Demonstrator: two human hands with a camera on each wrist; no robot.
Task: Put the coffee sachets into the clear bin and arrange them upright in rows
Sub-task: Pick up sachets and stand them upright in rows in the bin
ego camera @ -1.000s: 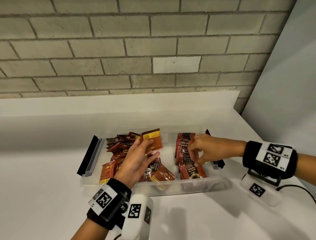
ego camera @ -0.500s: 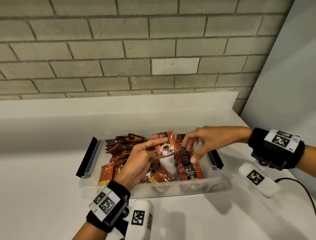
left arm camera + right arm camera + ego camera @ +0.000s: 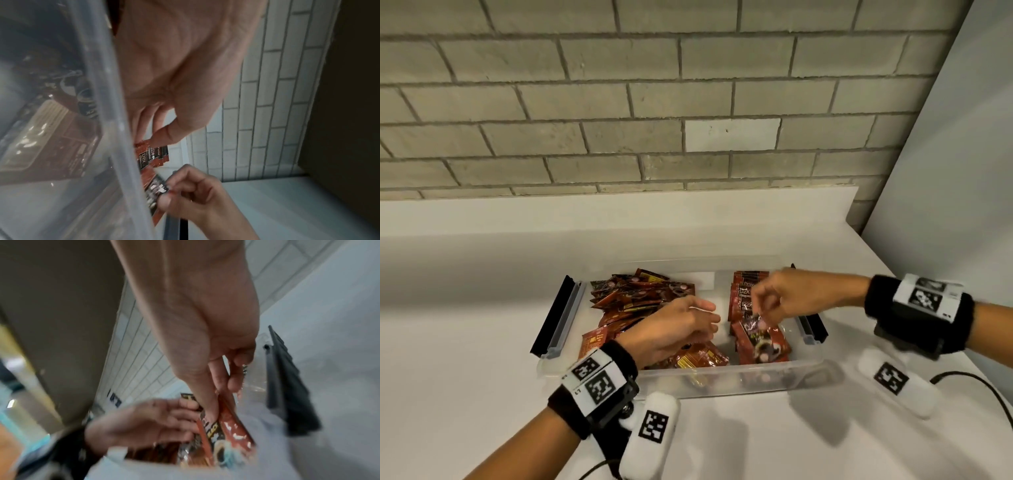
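The clear bin [image 3: 722, 380] sits on the white counter. A loose pile of red-brown coffee sachets [image 3: 633, 294] fills its left half. An upright row of sachets [image 3: 744, 294] stands along its right side, also seen in the left wrist view [image 3: 153, 154]. My right hand [image 3: 758, 313] pinches one coffee sachet [image 3: 760, 339] by its top edge over the front end of that row; the right wrist view shows the pinch [image 3: 218, 402] on the sachet [image 3: 232, 431]. My left hand [image 3: 710, 318] hovers over the bin's middle, fingers loosely extended toward the row, holding nothing.
Black latch handles stick out from the bin's left end [image 3: 554, 318] and right end [image 3: 815, 325]. A brick wall with a white upstand runs behind, and a grey panel [image 3: 945, 188] closes the right side. A black cable [image 3: 979, 387] lies on the counter at right.
The sachet my left hand held up has passed to my right hand, which has brought it down to the front of the right row. My left hand has dropped lower, holding nothing.
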